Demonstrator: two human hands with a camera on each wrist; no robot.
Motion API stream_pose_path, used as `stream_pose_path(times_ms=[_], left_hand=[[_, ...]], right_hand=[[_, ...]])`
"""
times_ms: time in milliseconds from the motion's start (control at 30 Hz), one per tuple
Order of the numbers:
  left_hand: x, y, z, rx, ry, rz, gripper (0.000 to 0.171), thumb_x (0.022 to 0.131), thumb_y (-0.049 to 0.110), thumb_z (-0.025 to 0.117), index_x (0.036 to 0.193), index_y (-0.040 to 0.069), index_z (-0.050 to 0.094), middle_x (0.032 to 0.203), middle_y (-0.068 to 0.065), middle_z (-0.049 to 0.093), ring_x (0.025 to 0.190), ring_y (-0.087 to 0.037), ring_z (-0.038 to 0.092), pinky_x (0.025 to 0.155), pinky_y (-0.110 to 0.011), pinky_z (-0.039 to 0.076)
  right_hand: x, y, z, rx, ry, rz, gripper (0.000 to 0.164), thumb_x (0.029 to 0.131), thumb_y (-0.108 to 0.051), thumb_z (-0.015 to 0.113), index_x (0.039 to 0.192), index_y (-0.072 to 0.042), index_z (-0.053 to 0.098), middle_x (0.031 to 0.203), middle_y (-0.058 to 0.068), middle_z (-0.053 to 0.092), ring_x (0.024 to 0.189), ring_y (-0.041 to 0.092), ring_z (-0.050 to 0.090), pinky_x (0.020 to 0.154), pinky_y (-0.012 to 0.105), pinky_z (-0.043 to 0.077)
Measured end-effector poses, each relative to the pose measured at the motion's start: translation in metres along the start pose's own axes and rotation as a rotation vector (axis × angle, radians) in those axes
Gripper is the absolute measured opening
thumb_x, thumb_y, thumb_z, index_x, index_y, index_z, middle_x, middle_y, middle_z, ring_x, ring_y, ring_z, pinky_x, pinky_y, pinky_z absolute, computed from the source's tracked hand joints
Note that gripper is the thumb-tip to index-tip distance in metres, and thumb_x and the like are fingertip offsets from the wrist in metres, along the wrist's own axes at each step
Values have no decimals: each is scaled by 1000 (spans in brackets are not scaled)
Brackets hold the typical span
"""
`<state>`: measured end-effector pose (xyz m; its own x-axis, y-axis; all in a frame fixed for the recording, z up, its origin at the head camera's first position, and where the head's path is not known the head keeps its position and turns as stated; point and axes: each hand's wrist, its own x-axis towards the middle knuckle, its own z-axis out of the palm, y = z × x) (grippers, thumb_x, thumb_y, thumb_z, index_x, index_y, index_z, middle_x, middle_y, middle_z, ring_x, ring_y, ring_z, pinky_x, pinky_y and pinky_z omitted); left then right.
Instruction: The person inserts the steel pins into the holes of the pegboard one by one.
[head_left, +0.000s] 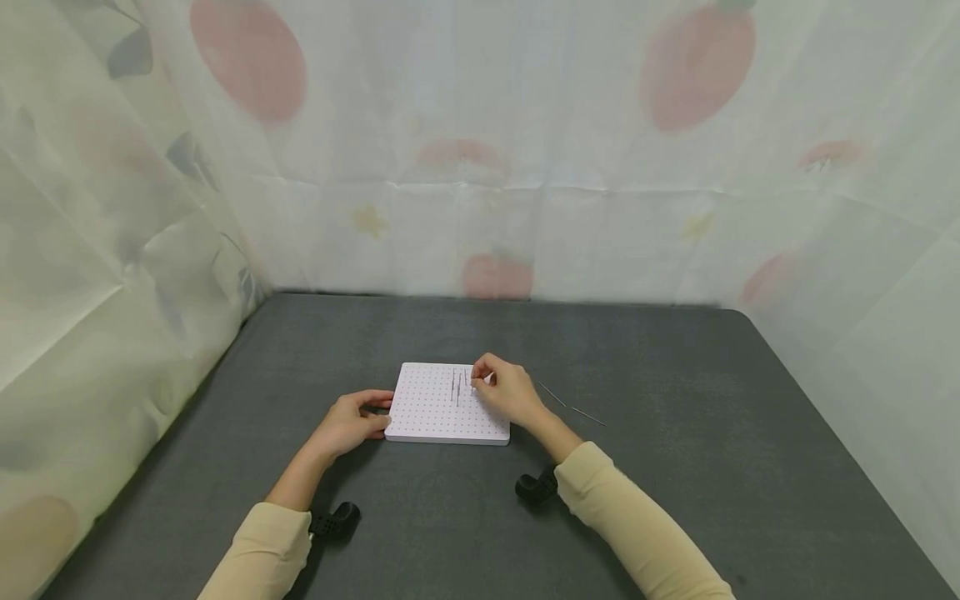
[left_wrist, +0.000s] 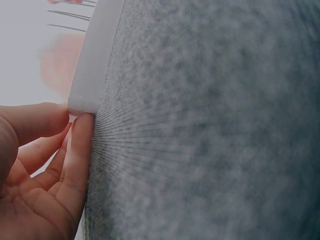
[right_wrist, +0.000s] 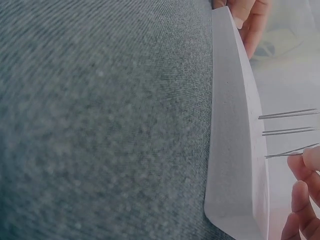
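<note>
A white square board [head_left: 427, 421] dotted with small holes lies on the dark table. At its left edge my left hand [head_left: 352, 423] holds the near corner, the thumb by the upper edge and a finger against the side. Several thin metal pins [head_left: 458, 389] stand upright in the board; they show as paired dark lines, pins [right_wrist: 287, 131], in the right wrist view. Over the board's far right part, my right hand [head_left: 512, 393] pinches a thin metal pin [right_wrist: 280, 155] between thumb and fingertip. Its lower end meets the board's surface; whether it sits in a hole is unclear.
Two loose metal pins [head_left: 588, 416] lie on the dark tabletop [head_left: 675, 467] right of the board. Printed curtains [head_left: 585, 242] hang behind and on both sides. A black wrist device [head_left: 337, 521] is by each sleeve.
</note>
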<state>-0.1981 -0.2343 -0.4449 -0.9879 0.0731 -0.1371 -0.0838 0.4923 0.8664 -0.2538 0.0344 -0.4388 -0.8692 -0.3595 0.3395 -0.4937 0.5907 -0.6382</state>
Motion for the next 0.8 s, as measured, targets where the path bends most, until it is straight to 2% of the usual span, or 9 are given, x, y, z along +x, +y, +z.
stream_pose_path(times_ms=[433,800], left_hand=[[0,2,0,-1,0,-2,42,83,1,62,124,-3,54,117,-20,56,80,-15,60,67,-31,56],[-1,2,0,-6,3,-10,42,83,2,62,124,-2,54,118,-19,56,81,-16,60,68,-32,56]], right_hand=[[0,1,6,-93,-33,-7,7,84,-13,62,85,-18,59,78,-8,62,60,5,47,53,20,38],[-1,3,6,-92,-25,-63,5,82,-12,62,85,-14,59,76,-6,62,63,7,51,56,23,42]])
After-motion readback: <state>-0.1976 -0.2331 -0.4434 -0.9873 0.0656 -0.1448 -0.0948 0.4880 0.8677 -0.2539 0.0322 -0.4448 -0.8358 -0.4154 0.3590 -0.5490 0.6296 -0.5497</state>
